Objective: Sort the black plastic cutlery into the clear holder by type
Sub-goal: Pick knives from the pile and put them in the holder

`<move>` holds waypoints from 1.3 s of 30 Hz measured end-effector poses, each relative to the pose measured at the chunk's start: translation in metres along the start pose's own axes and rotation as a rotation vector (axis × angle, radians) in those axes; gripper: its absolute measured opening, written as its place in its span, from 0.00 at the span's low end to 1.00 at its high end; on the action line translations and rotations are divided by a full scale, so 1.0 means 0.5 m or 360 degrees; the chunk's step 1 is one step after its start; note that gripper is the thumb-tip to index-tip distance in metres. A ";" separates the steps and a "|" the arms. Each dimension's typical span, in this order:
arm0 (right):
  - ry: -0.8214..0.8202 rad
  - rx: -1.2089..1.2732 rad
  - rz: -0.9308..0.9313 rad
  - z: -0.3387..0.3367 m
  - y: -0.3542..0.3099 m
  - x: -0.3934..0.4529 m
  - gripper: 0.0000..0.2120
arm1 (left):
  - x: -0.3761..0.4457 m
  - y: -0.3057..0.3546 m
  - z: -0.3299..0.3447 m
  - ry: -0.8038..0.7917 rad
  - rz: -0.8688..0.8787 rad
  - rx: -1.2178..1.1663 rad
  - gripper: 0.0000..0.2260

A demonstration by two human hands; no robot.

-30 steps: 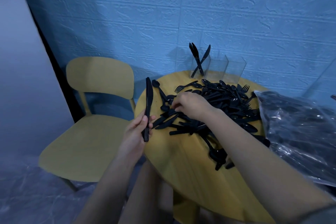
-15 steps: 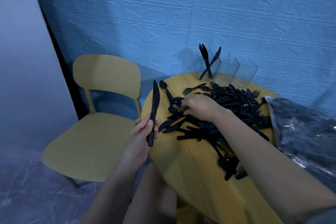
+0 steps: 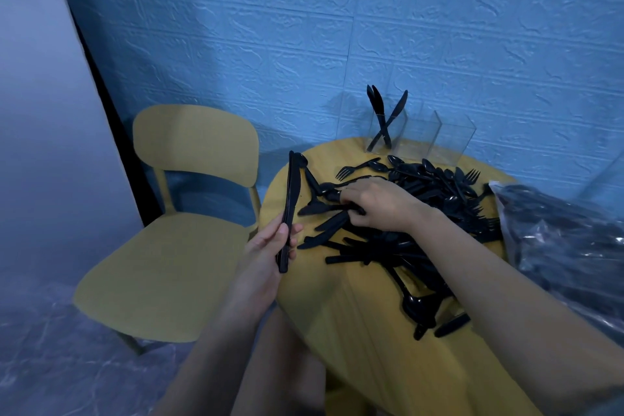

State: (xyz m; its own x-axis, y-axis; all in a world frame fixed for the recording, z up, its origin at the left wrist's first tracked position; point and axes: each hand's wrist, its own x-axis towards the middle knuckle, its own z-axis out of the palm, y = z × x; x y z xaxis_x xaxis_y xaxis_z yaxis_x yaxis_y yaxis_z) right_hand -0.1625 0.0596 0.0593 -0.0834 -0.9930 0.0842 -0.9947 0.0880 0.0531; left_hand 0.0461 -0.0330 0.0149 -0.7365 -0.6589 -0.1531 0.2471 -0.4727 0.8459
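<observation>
A round yellow table point(image 3: 341, 331) stands against a blue wall, with a yellow chair point(image 3: 175, 246) to its left and a crinkled plastic bag point(image 3: 567, 246) of dark cutlery at its right edge. A loose pile of black cutlery point(image 3: 422, 213), forks, spoons and knives mixed, covers the far and middle part of the table. At the far edge stands the clear holder point(image 3: 422, 135); its leftmost compartment holds a few upright knives point(image 3: 383, 118) that cross each other, and the other compartments look bare. The right hand point(image 3: 374, 204) lies on the left side of the pile, fingers curled down and gripping a knife that lies flat among the pieces. The left hand point(image 3: 266, 253) is just off the table's left rim, its fingers and thumb pinching the lower handles of a small stack of knives point(image 3: 290, 206) that points up and away
</observation>
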 end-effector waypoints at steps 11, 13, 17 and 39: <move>0.0719 0.1176 0.0795 -0.030 0.008 -0.062 0.05 | 0.000 -0.009 0.022 -0.0010 -0.0016 0.0053 0.15; 0.0713 0.1304 0.0871 -0.032 0.012 -0.068 0.06 | 0.000 -0.011 0.027 -0.0007 -0.0027 0.0058 0.15; 0.0722 0.1548 0.0942 -0.033 0.014 -0.081 0.09 | 0.003 -0.013 0.039 -0.0019 -0.0032 0.0082 0.12; 0.0597 0.1141 0.0979 -0.057 -0.187 -0.017 0.12 | -0.005 -0.017 0.074 -0.0035 0.0081 0.0097 0.12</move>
State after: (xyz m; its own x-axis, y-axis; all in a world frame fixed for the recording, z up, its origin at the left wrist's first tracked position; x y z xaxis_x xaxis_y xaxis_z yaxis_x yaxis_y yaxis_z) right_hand -0.0668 0.0621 0.0819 -0.6913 -0.6917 0.2090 -0.5976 0.3846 -0.7035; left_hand 0.0227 -0.0057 0.0270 -0.7377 -0.6679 -0.0982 0.2466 -0.4020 0.8818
